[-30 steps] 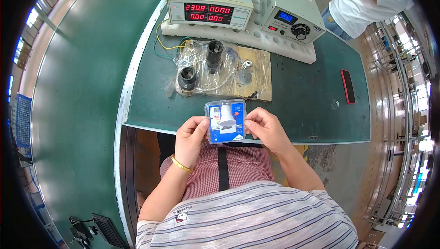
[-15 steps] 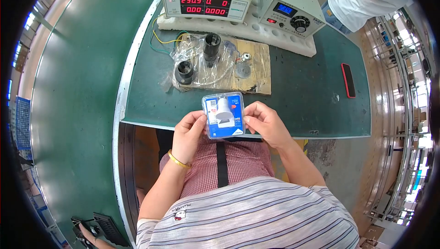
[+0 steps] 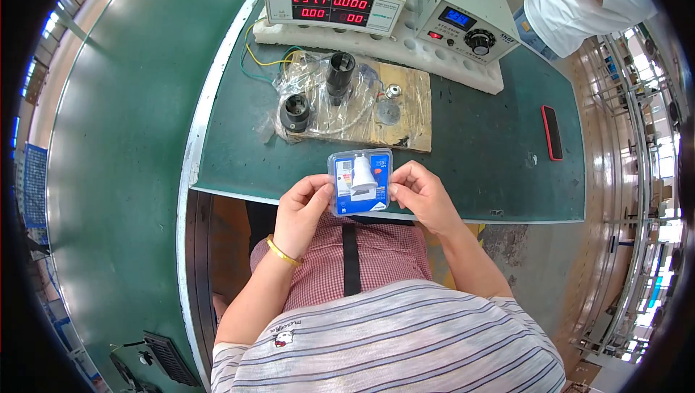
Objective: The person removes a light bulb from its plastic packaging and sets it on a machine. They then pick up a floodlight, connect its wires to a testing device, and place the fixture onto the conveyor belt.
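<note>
A clear plastic package with a blue card (image 3: 355,201) and a white bulb in it is held upright at the table's front edge. Its left edge is pinched between the thumb and fingers of my left hand (image 3: 304,208). On the opposite edge, the thumb and fingers of my right hand (image 3: 423,194) grip the package. Behind it lies a wooden board (image 3: 416,111) partly wrapped in clear plastic, bearing two black sockets (image 3: 340,74) and a small metal fitting (image 3: 393,91).
A meter with red digits (image 3: 333,8) and a grey box with a dial (image 3: 467,20) rest on white foam (image 3: 492,78) at the back. A red-edged phone (image 3: 552,132) lies right. Another person (image 3: 586,2) stands at the back right.
The package has shifted slightly right in view and tilted a little, with both hands still on it. The meter's digits differ. A hand at the lower left has gone out of view.
</note>
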`<act>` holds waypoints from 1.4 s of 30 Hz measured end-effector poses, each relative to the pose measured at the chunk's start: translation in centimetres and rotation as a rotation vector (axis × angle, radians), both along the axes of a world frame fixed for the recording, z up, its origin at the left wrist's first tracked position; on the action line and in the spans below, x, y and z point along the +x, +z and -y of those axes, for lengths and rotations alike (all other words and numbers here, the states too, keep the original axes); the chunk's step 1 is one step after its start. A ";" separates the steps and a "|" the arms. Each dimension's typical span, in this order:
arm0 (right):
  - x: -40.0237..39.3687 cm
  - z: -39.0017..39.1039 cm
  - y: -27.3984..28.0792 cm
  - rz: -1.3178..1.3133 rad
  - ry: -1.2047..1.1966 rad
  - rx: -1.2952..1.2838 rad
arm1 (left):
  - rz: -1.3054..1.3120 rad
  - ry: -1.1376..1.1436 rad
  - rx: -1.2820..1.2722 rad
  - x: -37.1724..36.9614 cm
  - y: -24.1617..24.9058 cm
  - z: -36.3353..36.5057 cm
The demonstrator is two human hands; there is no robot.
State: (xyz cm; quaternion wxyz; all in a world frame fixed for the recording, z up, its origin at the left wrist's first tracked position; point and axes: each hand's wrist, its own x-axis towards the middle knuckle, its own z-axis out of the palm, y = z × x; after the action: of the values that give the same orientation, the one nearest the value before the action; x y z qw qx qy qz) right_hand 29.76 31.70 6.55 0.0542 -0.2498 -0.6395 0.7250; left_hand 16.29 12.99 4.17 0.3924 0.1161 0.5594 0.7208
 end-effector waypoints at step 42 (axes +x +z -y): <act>0.9 0.2 -0.7 -0.165 -0.023 -0.384 | -0.083 -0.082 0.003 -1.2 2.8 0.7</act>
State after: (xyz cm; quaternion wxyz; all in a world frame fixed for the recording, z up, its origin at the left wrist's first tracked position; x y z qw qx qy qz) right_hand 30.71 31.51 5.83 0.0660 -0.2028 -0.4799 0.8510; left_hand 15.14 12.29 6.99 0.3978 0.1693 0.5687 0.6998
